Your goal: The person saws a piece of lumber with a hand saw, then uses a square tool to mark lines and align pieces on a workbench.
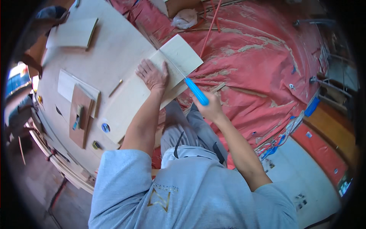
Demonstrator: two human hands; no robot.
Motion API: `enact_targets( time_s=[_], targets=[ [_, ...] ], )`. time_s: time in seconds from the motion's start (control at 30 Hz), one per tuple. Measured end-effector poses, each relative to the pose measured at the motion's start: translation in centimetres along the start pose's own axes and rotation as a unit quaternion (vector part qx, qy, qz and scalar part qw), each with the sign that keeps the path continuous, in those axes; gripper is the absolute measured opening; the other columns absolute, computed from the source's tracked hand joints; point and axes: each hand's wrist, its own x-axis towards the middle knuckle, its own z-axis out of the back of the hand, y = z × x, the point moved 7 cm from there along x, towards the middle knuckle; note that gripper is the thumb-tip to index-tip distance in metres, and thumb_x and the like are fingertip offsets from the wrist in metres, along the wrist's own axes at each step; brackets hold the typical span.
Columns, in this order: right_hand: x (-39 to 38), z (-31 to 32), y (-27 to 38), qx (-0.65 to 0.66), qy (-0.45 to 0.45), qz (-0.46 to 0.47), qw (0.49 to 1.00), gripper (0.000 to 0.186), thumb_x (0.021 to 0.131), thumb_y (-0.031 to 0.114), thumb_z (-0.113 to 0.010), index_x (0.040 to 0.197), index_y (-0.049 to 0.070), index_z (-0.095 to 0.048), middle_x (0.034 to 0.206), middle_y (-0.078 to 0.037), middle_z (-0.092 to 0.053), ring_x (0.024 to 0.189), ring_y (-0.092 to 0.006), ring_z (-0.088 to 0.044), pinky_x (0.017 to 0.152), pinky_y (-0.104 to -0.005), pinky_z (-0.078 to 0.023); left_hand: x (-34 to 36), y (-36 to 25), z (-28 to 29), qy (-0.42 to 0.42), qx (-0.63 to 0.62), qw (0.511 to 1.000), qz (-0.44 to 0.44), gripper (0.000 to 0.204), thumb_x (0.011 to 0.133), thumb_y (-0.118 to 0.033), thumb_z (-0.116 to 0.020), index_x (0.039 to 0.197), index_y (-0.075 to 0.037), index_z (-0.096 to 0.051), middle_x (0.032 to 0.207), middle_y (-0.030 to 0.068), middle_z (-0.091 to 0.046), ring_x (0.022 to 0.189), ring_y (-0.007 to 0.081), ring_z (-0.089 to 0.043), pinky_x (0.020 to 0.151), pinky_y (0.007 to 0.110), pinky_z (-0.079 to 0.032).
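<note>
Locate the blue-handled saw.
In the head view, the blue-handled saw is above centre, gripped in the right hand, its blade across the pale board, right of the left hand.

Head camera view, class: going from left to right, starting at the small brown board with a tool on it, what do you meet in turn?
Small brown board → blue round disc → left hand → right hand gripping a blue handle → orange-brown panel.

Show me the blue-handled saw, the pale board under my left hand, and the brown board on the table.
Blue-handled saw (196,91), head view, on its handle.
Pale board (130,97), head view, on its bare top face.
Brown board (80,136), head view, on its bare near end.
</note>
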Motion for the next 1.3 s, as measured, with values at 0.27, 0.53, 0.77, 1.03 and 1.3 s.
enact_targets(
  time_s=[0.27, 0.53, 0.77, 1.03, 1.3],
  targets=[
    [-22.8, 17.7, 8.5, -0.089, 0.022, -0.099, 0.991, 0.009, 0.095, 0.009, -0.080, 0.097, 0.001, -0.077, 0.067, -0.013, -0.066, 0.056, -0.0253, -0.070, 0.056, -0.0383, -0.052, -0.8, -3.0, -2.8, 0.024, 0.010, 1.000, -0.017, 0.099, 0.103, -0.070, -0.052, 0.162, 0.009, -0.040, 0.171, 0.0276, -0.038, 0.161, 0.0490, -0.026, 0.134, 0.065, -0.006],
    [-9.1, 6.8, -0.8, -0.001, 0.032, -0.072, 0.997, 0.019, 0.082, 0.023, -0.071, 0.077, 0.004, -0.070, 0.076, -0.023, -0.072, 0.068, -0.0375, -0.073, 0.068, -0.0526, -0.054, -1.4, 0.3, -5.2, -0.006, 0.087, 0.996, -0.031, 0.083, 0.108, -0.060, -0.055, 0.160, 0.005, -0.046, 0.167, 0.0263, -0.046, 0.154, 0.0463, -0.041, 0.128, 0.062, -0.024],
    [-4.3, 4.6, 3.3, -0.056, 0.042, -0.028, 0.997, 0.017, 0.083, 0.017, -0.071, 0.079, 0.001, -0.071, 0.079, -0.025, -0.073, 0.080, -0.0453, -0.075, 0.075, -0.0575, -0.056, 5.9, 1.1, -3.5, -0.148, 0.072, 0.962, -0.219, 0.047, 0.113, -0.044, -0.057, 0.141, -0.009, -0.070, 0.135, 0.0195, -0.070, 0.129, 0.0376, -0.065, 0.099, 0.054, -0.053],
    [-3.5, 5.6, 9.4, -0.087, 0.024, -0.014, 0.996, 0.036, 0.101, 0.037, -0.071, 0.105, 0.001, -0.067, 0.084, -0.023, -0.073, 0.087, -0.0468, -0.074, 0.078, -0.0578, -0.057, 11.9, -7.1, -2.9, 0.050, -0.083, 0.976, -0.196, 0.059, 0.106, -0.064, -0.058, 0.109, -0.010, -0.082, 0.102, 0.0169, -0.076, 0.098, 0.0413, -0.072, 0.087, 0.054, -0.053],
    [-4.8, 5.7, 7.8, -0.052, -0.001, -0.006, 0.999, 0.030, 0.100, 0.035, -0.076, 0.103, 0.006, -0.074, 0.079, -0.019, -0.072, 0.072, -0.0308, -0.074, 0.071, -0.0440, -0.058, 10.0, -6.8, -6.5, -0.081, -0.084, 0.942, -0.315, 0.035, 0.099, -0.050, -0.075, 0.090, -0.016, -0.074, 0.095, 0.0090, -0.073, 0.086, 0.0351, -0.070, 0.071, 0.050, -0.055]
  ],
)
